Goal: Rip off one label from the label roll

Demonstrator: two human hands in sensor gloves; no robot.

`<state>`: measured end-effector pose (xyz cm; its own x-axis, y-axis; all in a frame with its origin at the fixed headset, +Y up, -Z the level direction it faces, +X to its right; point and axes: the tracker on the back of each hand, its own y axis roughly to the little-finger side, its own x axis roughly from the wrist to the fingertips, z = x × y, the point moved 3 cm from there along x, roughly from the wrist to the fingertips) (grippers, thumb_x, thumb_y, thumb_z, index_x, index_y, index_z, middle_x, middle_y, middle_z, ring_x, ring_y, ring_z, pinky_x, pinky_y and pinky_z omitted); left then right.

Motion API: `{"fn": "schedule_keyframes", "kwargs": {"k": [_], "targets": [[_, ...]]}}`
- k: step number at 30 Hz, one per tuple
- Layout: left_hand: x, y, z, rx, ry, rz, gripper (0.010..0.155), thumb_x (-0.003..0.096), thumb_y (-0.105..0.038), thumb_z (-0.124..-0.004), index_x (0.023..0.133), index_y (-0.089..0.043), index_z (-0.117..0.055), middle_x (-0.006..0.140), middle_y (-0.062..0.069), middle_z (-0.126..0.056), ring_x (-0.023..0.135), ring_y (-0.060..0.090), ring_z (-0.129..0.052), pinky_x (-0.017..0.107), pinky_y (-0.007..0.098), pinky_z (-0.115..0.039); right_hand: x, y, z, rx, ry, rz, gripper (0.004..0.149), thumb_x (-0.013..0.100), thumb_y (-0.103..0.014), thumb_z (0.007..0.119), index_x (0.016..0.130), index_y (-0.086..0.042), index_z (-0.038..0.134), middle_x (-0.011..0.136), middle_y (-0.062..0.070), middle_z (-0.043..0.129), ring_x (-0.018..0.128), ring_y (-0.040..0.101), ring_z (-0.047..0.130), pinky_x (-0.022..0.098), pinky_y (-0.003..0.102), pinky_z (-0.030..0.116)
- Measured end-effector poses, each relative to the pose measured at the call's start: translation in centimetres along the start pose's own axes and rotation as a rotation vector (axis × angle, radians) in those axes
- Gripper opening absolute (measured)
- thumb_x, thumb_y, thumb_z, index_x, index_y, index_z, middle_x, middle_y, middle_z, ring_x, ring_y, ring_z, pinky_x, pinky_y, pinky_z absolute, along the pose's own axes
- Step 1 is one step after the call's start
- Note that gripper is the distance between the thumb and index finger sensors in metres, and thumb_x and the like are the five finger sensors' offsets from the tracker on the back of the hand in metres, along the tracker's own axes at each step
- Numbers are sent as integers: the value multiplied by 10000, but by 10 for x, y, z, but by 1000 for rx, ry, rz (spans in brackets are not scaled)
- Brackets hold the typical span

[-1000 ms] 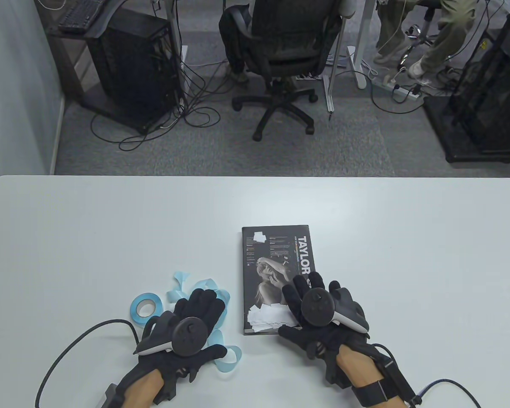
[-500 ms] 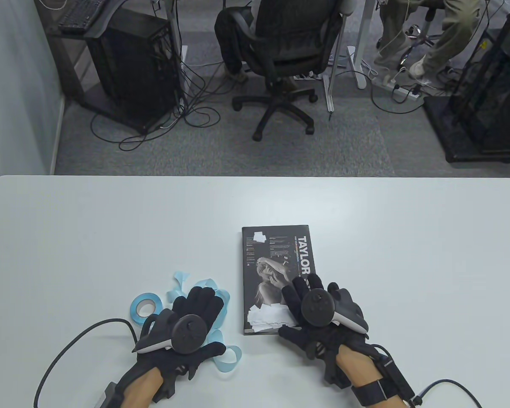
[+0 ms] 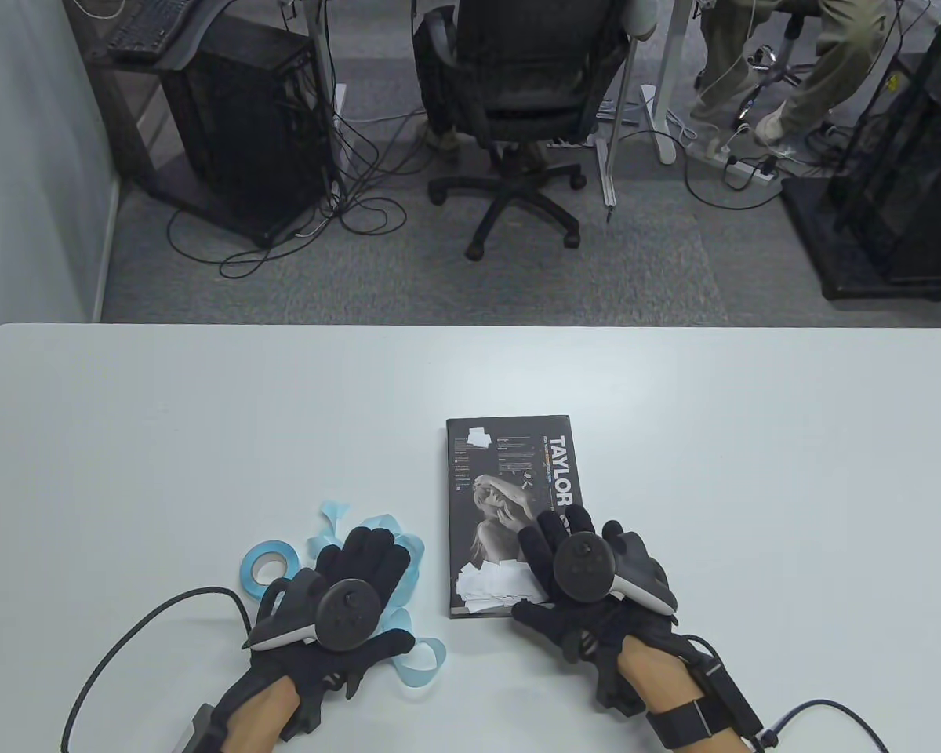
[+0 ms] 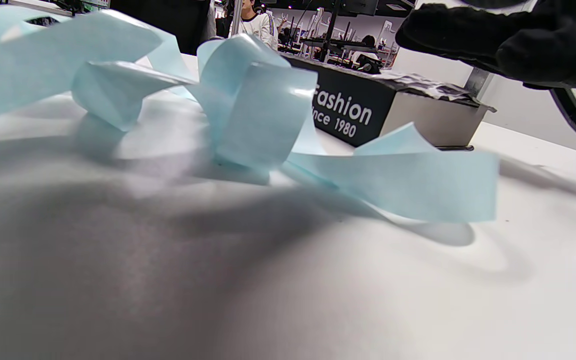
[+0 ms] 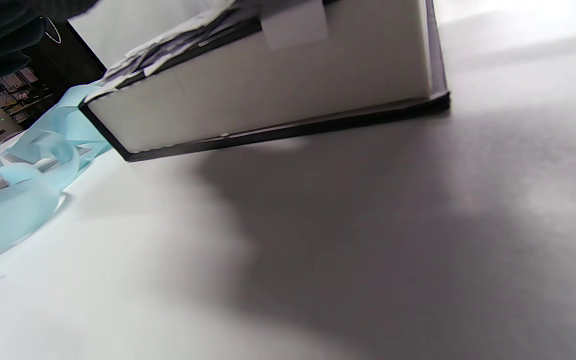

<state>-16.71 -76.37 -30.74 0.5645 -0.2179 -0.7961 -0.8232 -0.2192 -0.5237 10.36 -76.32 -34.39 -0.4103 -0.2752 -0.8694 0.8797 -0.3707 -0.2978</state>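
At seven o'clock on the bench, the label roll lies beside the left hand, flat on loose blue backing strip; the right hand rests flat on the book. Neither grips anything. Tangled strip could snag. Twelve o'clock offers room.

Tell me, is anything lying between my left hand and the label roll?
Nothing solid blocks it. The label roll sits on the table just left of the left hand. Only loose curls of blue backing strip lie under and around that hand. The book is off to its right.
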Motion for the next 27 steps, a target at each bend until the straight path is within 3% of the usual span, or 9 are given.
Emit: {"fn": "schedule_keyframes", "kwargs": {"k": [27], "targets": [[-9, 16, 11, 5, -18, 63, 955, 420, -665, -546, 1029, -175, 1, 1077, 122, 85, 1029, 398, 13, 681, 647, -137, -1, 2, -3, 9, 13, -1, 837, 388, -669, 630, 995, -383, 131, 1073, -3, -26, 981, 297, -130, 608, 602, -90]]}}
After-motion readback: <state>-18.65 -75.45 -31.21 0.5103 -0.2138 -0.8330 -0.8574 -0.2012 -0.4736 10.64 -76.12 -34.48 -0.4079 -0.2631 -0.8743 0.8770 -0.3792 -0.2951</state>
